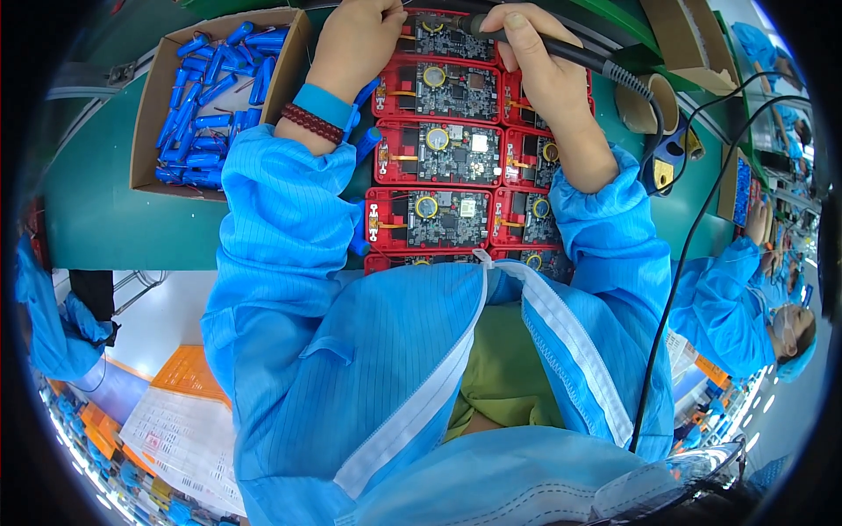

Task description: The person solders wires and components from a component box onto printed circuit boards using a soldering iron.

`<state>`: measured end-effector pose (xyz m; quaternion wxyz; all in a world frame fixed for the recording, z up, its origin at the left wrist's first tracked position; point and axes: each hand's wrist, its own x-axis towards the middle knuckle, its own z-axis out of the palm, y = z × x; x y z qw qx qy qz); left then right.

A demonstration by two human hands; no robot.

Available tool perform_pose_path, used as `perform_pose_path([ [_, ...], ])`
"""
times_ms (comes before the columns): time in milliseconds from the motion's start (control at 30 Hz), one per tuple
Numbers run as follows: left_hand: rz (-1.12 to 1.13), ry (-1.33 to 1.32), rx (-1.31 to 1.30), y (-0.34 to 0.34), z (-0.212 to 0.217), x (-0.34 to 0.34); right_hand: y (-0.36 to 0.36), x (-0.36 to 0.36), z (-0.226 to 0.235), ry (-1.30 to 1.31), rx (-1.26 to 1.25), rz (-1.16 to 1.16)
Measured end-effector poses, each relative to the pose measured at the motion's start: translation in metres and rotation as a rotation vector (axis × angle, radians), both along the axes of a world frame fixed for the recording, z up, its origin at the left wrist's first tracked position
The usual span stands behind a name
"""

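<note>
Red plastic housings point(380, 158) with green circuit boards point(456, 158) in them lie in two columns in front of me. Each board that shows fully carries a round, yellow-rimmed part. My right hand point(551, 79) is closed round the dark handle of a soldering iron point(574, 53), which points left over the farthest board point(456, 44). At that board's left end, my left hand point(355, 39) is closed in a pinch near the picture's top edge. What its fingertips hold, if anything, is too small to make out. Blue cylindrical batteries point(367, 143) lie beside the left column, partly under my left sleeve.
A cardboard box point(145, 145) of blue wired batteries stands left on the green table point(105, 210). To the right are a cardboard roll point(645, 110), a blue-and-yellow soldering stand point(664, 167) and the iron's black cable point(688, 254). A co-worker point(724, 302) sits farther right.
</note>
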<state>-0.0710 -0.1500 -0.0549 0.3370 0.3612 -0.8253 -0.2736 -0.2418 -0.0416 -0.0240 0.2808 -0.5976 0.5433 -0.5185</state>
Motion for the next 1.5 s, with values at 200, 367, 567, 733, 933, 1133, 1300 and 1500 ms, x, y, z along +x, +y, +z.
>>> perform_pose_path([
  [200,-0.019,0.043,-0.031,-0.002,-0.004,0.0,-0.001,-0.003,-0.002,-0.003,-0.002,-0.091],
  [367,0.001,0.022,0.004,-0.002,-0.005,0.0,0.003,0.001,0.005,-0.075,-0.063,-0.027],
  [567,-0.001,-0.016,-0.003,-0.019,-0.031,0.005,0.013,-0.004,0.014,-0.063,-0.114,-0.015],
  [733,-0.011,-0.051,-0.089,-0.023,-0.039,0.007,0.048,-0.019,0.028,-0.038,-0.23,-0.074],
  [933,0.198,0.017,-0.473,0.011,-0.001,0.004,0.124,-0.041,0.036,-0.158,-0.345,-0.292],
  [1133,0.188,0.086,-0.542,0.043,0.047,0.035,0.16,-0.047,0.04,-0.196,-0.382,-0.347],
  [1300,0.28,-0.176,-0.507,0.012,0.074,0.123,0.181,-0.047,0.035,-0.222,-0.432,-0.375],
  [1500,0.145,-0.68,-0.279,-0.041,0.017,0.183,0.183,-0.039,0.035,-0.155,-0.414,-0.347],
])
